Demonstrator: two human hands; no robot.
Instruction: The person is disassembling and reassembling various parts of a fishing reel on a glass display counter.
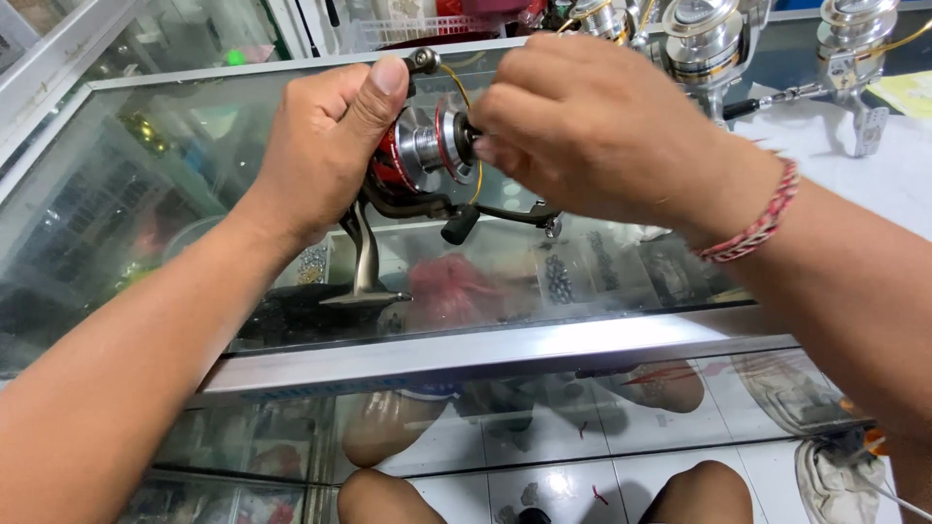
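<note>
Currently the left hand point(325, 146) holds a spinning reel point(417, 160) above the glass desk point(505, 344), at the frame's upper middle. Grip is tight: fingers wrapped round the red reel body, thumb up along its far side, tip near the line roller at the top. The reel's stem and foot point(364, 281) hang down below the hand; the picture does not settle whether the foot touches the glass or hovers just above it.

Right hand point(592, 126) comes in from the right, fingertips pinched narrow on the small black knob point(466, 131) at the front of the spool point(432, 146). Spool is silver with a red rim, facing right. The thin bail wire loops round it. The handle point(461, 225), with a dark knob at its end, sticks out below the spool, toward the near side.

A red and white braided bracelet point(757, 218) sits on the right wrist.

Far right on the desk: more silver reels point(709, 44), standing close together, well apart from the hands. The desk is a glass display case with an aluminium front rail; small tackle items show blurred under the top. Through the near glass, the person's knees point(699, 490) and a worn shoe point(835, 480) on the tiled floor.
</note>
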